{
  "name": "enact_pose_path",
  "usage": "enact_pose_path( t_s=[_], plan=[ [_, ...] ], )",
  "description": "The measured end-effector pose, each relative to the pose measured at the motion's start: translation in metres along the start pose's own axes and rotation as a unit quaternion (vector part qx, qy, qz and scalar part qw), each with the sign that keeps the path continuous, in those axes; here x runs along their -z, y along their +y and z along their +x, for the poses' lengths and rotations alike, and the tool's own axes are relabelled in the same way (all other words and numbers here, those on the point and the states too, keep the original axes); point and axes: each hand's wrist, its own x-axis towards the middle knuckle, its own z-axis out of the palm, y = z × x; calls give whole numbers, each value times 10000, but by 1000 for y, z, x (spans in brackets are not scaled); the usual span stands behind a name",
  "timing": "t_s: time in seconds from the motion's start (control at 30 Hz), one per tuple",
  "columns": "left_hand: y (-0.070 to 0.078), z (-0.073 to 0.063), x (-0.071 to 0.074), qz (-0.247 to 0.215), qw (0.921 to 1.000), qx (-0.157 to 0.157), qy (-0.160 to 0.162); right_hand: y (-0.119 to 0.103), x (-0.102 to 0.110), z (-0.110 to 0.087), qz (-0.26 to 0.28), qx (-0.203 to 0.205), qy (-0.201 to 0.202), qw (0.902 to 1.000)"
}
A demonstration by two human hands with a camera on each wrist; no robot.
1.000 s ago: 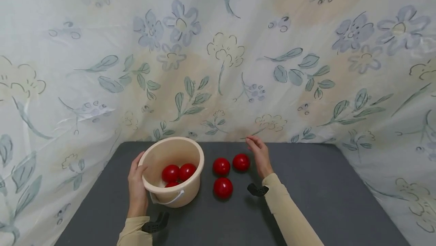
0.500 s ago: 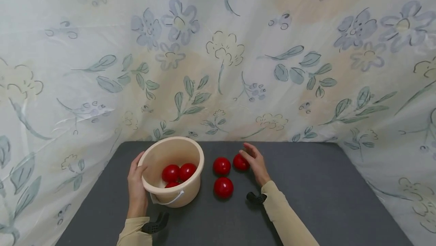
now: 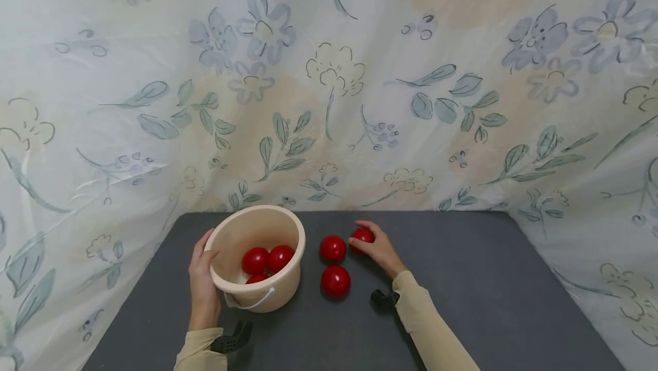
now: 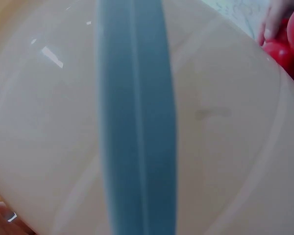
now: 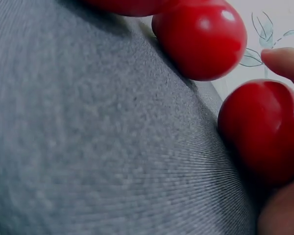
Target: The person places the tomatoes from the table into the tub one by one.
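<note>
My left hand (image 3: pixel 202 285) grips the left rim of a cream bucket (image 3: pixel 285 286), thumb over the rim, fingers along the outside. The bucket tilts toward me and holds several shiny red balls (image 3: pixel 255 261). Its handle (image 4: pixel 137 117) crosses the left wrist view, close to the camera. Around the far right red ball (image 3: pixel 364 235) my right hand (image 3: pixel 381 248) is spread, thumb on the near side and fingers behind. In the right wrist view a gap shows between one fingertip (image 5: pixel 279 61) and that ball (image 5: pixel 259 127).
Two more red balls lie between bucket and right hand, a farther one (image 3: pixel 332 249) and a nearer one (image 3: pixel 336 282). They rest on a dark grey table (image 3: pixel 488 291). A floral curtain (image 3: pixel 334 148) hangs behind the table's far edge and down both sides.
My right hand has come left and down from beyond the far right ball to either side of it. The left hand and bucket have kept their place; the head view has shifted slightly.
</note>
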Motion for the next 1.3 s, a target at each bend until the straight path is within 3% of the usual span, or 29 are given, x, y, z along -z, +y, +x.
enact_pose_path(
  t_s=[0.2, 0.63, 0.87, 1.13, 1.3],
  plan=[
    [-1, 0, 0, 30, 10000, 4, -13, 1, 0, 0, -284, 172, -100, 9994],
    [-1, 0, 1, -6, 10000, -2, -11, 5, 2, -1, -19, 322, -108, 9994],
    [-1, 1, 1, -3, 10000, -29, -4, 9, 12, -2, 929, -30, -167, 9955],
    [-2, 2, 2, 1, 10000, -53, 27, 8, 19, -5, 2358, -79, -798, 9685],
    [-2, 2, 0, -5, 10000, 11, 2, 10, 19, -5, 2604, -75, -833, 9619]
  ],
)
